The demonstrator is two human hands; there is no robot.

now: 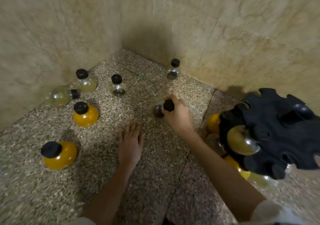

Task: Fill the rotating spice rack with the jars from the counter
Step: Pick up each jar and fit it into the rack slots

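- Head view, nearest: two bare forearms reach in from the bottom edge over a speckled stone counter (155,181).
- Near left: orange-filled jar (59,155) with black cap, upright on the counter.
- Centre: left hand (130,143) lies flat, palm down, fingers spread loosely, gripping nothing.
- Right edge: black rotating spice rack (280,138); several jars already sit in its slots, one yellowish jar (242,142) facing the camera, orange ones below it.
- Mid: right hand (176,114) closed around the black cap of a dark-content jar (158,110), jar tilted, just left of the rack; whether it touches the counter I cannot tell.
- Mid left: second orange jar (85,115), upright.
- Further left: pale-content jar (60,96) lying on its side near the wall.
- Far: pale yellow jar (85,82) upright; nearly empty clear jar (117,85) upright; another clear jar (173,69) near the corner by the beige wall (225,26).
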